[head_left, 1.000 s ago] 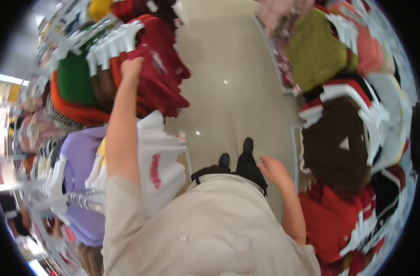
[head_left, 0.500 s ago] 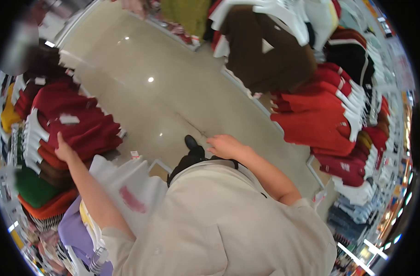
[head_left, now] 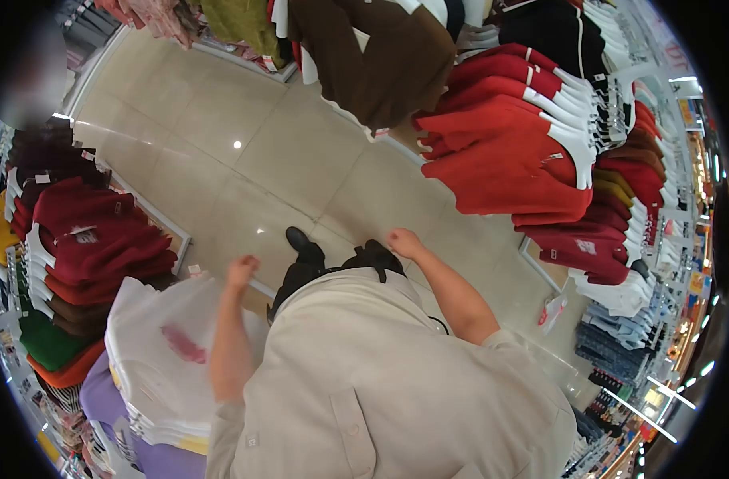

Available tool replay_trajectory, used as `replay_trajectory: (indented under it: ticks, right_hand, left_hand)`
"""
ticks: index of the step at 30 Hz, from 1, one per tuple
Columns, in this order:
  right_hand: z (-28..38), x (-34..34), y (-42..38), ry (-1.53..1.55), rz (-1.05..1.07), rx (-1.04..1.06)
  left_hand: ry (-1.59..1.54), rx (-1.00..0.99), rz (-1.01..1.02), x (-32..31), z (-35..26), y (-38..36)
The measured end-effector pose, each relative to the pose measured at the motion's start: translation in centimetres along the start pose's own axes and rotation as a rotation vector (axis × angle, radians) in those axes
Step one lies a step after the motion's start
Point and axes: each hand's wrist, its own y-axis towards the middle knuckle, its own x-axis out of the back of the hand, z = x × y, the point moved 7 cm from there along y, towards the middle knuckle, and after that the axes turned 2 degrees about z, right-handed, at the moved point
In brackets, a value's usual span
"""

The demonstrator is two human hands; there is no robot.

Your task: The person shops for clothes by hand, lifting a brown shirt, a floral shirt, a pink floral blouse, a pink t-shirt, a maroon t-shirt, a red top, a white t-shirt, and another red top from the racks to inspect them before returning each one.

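My left hand (head_left: 243, 271) hangs in the air over the aisle, its fingers curled in and nothing visible in them. Close to its left is a white top with a pink print (head_left: 149, 327) on a hanger. Farther left, dark red sweaters (head_left: 85, 227) hang in a row. In front of my body, above my dark shoes (head_left: 304, 243), my right hand (head_left: 404, 242) is held with loosely curled fingers and appears to hold nothing. Bright red sweaters (head_left: 504, 160) on white hangers are the garments nearest to it, up and to the right, apart from the hand.
A brown garment (head_left: 372, 56) hangs at the top, beside an olive one (head_left: 241, 28). Black tops (head_left: 552, 36) and folded jeans (head_left: 612, 343) are along the right rack. Purple (head_left: 101, 391), green (head_left: 49, 339) and orange garments hang at left. Shiny floor tiles (head_left: 197, 168) run between the racks.
My left hand has come away from the dark red sweaters and swung right, toward my body. The view has shifted, and both shoes now show. My right hand stays in front of me.
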Motion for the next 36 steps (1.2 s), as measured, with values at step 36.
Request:
replay_trajectory:
  ticks: [36]
  right_hand:
    - [-20.5,1.4,-9.2,0.002,0.570,0.054]
  left_hand:
    - [-0.380,0.144,-0.976,-40.3,14.6,-40.5]
